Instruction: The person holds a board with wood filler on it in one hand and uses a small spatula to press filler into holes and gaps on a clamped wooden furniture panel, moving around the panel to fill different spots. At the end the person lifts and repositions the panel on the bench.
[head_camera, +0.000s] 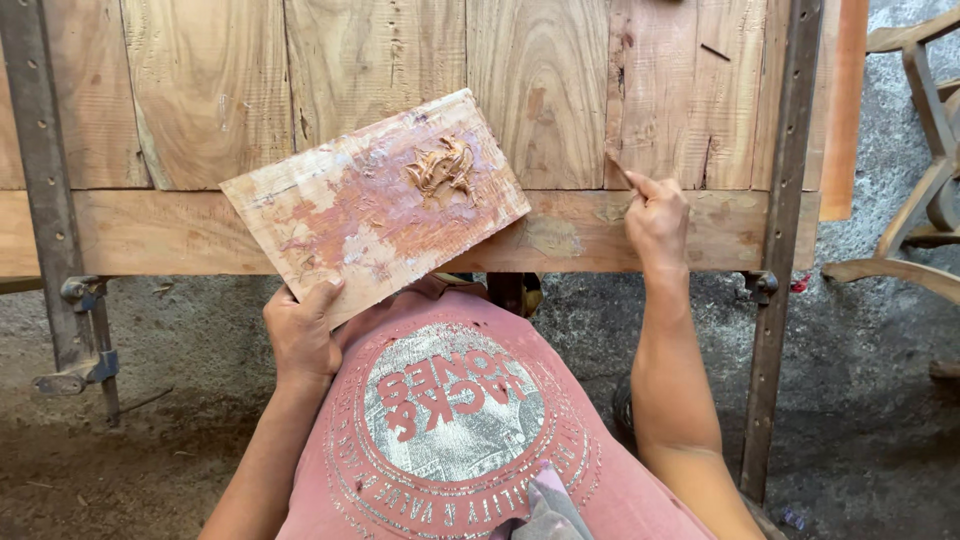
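Note:
My left hand (300, 330) grips the near corner of a small flat wooden board (375, 205), smeared with reddish-brown filler and carrying a lump of it near its far edge. My right hand (657, 218) pinches a small thin tool (617, 166), its tip pressed against a dark crack in a large panel of glued wooden planks (540, 90). The panel lies in front of me, and the small board hovers over its near rail (150, 230).
Two long metal bar clamps (45, 190) (780, 250) cross the panel at left and right. A wooden chair frame (925, 150) stands at the right. An orange wood strip (842, 110) lies beside the right clamp. Rough grey floor (870, 400) is below.

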